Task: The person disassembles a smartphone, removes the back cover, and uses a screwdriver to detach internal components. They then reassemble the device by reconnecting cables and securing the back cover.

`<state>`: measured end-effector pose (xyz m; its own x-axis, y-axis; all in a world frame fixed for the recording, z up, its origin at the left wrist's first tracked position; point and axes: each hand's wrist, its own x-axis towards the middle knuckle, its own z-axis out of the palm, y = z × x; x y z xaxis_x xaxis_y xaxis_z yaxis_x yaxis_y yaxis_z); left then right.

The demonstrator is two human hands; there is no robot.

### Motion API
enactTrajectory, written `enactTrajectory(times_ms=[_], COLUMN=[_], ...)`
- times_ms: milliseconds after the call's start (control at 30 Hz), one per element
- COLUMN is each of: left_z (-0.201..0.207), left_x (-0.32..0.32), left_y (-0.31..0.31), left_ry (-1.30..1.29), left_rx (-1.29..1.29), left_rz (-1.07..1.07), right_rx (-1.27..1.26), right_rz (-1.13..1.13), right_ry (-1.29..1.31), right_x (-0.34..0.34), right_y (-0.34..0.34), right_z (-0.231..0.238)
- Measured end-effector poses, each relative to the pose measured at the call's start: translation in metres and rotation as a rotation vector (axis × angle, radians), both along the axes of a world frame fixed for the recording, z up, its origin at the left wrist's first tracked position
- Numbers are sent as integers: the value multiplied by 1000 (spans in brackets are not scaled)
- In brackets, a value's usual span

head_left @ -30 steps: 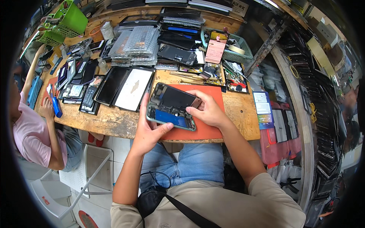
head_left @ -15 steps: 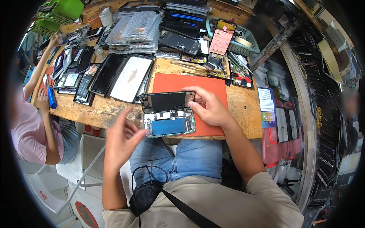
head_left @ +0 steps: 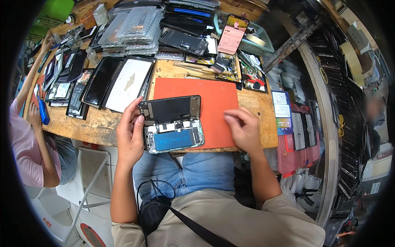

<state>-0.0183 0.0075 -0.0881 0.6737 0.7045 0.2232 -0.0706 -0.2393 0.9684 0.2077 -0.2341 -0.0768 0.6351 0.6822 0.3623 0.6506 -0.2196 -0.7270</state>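
Observation:
An opened smartphone (head_left: 172,140) is held at the table's front edge, over an orange mat. Its screen half (head_left: 170,109) is folded up along the far side, back face showing. In the near half lies a blue-covered battery (head_left: 174,140), with small metal plates above it. My left hand (head_left: 131,136) grips the phone's left side, thumb toward me and fingers around the screen half's edge. Apart from the phone, my right hand (head_left: 243,128) hovers over the mat's right part. Its fingers are curled in toward the thumb, and nothing shows in them.
The orange mat (head_left: 218,92) lies on a wooden table (head_left: 92,131). Behind it are bubble-wrapped stacks (head_left: 131,29), tools (head_left: 197,71), and a propped lit phone (head_left: 233,36) by a green basket (head_left: 263,37). Phone parts (head_left: 103,82) crowd the left, where another person (head_left: 35,152) sits.
My left hand has moved in and taken hold of the opened phone's left side. My right hand has let go of the screen half and drawn away rightward, its fingers curling.

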Motion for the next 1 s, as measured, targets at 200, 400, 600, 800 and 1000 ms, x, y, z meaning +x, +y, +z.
enactTrajectory(times_ms=[200, 400, 600, 800, 1000], left_z=[-2, -6, -4, -8, -3], left_x=[-3, -2, -2, -3, -4], left_y=[2, 7, 5, 4, -3], left_ry=[-3, 11, 104, 120, -8], left_rx=[-29, -46, -1, 42, -73], left_rz=[-8, -21, -4, 6, -1], right_rx=[266, 11, -61, -43, -140], right_rz=[-204, 58, 370, 382, 334], right_ry=[499, 28, -378, -417, -562], right_x=[26, -38, -74, -65, -64], right_y=[-71, -24, 22, 21, 16], right_z=[2, 25, 8, 2, 1])
